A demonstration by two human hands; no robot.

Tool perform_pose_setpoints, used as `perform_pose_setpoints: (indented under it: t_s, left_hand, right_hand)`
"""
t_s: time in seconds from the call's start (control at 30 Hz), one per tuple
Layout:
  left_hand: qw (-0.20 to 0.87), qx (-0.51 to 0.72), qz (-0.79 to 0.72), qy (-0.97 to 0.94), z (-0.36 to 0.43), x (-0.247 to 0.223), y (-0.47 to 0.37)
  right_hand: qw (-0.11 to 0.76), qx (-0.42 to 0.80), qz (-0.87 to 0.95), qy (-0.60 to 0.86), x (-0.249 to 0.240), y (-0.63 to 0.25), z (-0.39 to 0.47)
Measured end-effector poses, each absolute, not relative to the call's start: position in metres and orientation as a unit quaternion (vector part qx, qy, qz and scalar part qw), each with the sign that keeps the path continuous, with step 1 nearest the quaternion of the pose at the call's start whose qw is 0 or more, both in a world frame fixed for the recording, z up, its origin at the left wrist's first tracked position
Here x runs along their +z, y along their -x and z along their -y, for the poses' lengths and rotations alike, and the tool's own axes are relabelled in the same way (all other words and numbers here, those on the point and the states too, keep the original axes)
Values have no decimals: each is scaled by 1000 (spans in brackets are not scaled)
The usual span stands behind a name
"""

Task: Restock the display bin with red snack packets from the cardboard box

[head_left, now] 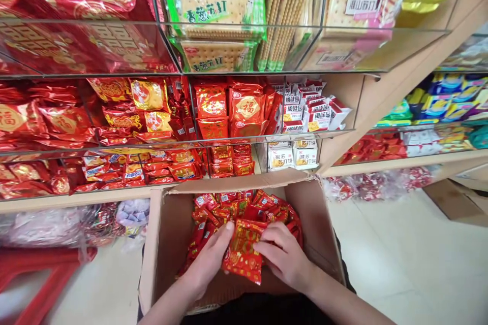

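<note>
Between my two hands is a red snack packet (244, 251) with gold print, held over an open cardboard box (314, 223). My left hand (211, 254) grips its left side, thumb on the front near the top. On the right side, my right hand (284, 254) is closed round the packet's edge, with fingers on its front. Part of each hand's grip is hidden behind the packet. Below and beyond it, many loose red packets (219, 209) lie in the box.
Shelves with clear dividers hold red packets (247, 106), green-edged crackers (221, 2) and white packets (293, 111). A red stool-like frame (49, 274) stands at the lower left. Bagged goods (373, 183) lie under the right shelf, near another cardboard box (455, 203).
</note>
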State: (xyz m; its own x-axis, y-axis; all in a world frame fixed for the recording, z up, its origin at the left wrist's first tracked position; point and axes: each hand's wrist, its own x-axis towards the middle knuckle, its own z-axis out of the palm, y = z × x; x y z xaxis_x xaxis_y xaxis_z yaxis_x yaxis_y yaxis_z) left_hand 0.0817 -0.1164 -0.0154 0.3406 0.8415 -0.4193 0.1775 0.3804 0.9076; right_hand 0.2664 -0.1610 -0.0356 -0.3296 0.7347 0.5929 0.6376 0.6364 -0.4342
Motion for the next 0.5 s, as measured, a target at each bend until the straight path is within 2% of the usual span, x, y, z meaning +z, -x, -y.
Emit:
perform_pose_setpoints:
  t_s: [0.07, 0.13, 0.23, 0.37, 0.5]
  left_hand:
    - [689, 258, -492, -466, 119, -18, -92]
    - [664, 310, -489, -473, 120, -18, -98]
    - [637, 324, -458, -529, 123, -16, -101]
    - [573, 255, -401, -668, 125, -9, -99]
    - [528, 197, -380, -733, 115, 0, -89]
  right_hand:
    - [424, 82, 797, 422, -35, -261, 167]
    - [483, 120, 727, 472, -36, -254, 169]
    - [568, 250, 555, 553, -35, -243, 168]
    - [534, 432, 457, 566, -28, -234, 163]
    - [535, 502, 392, 555, -24, -234, 163]
